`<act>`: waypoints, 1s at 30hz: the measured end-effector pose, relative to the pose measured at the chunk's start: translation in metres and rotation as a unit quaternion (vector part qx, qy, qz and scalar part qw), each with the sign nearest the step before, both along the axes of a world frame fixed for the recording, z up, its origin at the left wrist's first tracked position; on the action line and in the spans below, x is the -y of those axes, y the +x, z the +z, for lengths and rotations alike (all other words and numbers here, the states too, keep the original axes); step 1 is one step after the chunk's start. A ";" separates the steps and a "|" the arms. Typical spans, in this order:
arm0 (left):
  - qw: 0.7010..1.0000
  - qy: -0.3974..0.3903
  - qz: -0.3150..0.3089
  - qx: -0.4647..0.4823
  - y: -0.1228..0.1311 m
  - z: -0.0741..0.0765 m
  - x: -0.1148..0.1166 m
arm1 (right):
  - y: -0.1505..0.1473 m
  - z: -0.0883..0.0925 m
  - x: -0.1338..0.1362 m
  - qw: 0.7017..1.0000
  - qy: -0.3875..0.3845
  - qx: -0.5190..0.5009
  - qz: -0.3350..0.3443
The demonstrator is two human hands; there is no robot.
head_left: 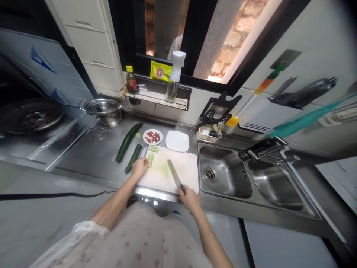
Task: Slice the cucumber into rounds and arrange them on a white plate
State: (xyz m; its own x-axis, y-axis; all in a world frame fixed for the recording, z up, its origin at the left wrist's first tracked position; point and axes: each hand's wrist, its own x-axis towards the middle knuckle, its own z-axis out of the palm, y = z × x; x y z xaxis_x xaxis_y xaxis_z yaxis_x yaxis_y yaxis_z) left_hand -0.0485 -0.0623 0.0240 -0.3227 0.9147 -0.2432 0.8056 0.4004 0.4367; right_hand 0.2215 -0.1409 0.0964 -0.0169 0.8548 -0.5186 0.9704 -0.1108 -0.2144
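Note:
My right hand grips the black handle of a kitchen knife; its blade points away from me over the white cutting board. At the board's left edge is my left hand, its fingers curled together beside a row of cucumber slices. Whether a slice is between the fingertips is hidden. A grey-blue blade-like piece shows just beyond that hand. On the counter to the left lie a short piece of cucumber and a long whole cucumber. A small cucumber end lies nearby.
Behind the board stand a small plate of chopped reddish pieces and a white square plate. A double steel sink is to the right. A lidded steel pot stands back left, near the stove. A shelf holds bottles.

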 end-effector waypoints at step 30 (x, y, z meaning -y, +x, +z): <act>0.996 0.039 -0.065 -0.053 0.011 0.016 -0.047 | 0.000 0.000 -0.002 1.000 0.003 0.006 -0.002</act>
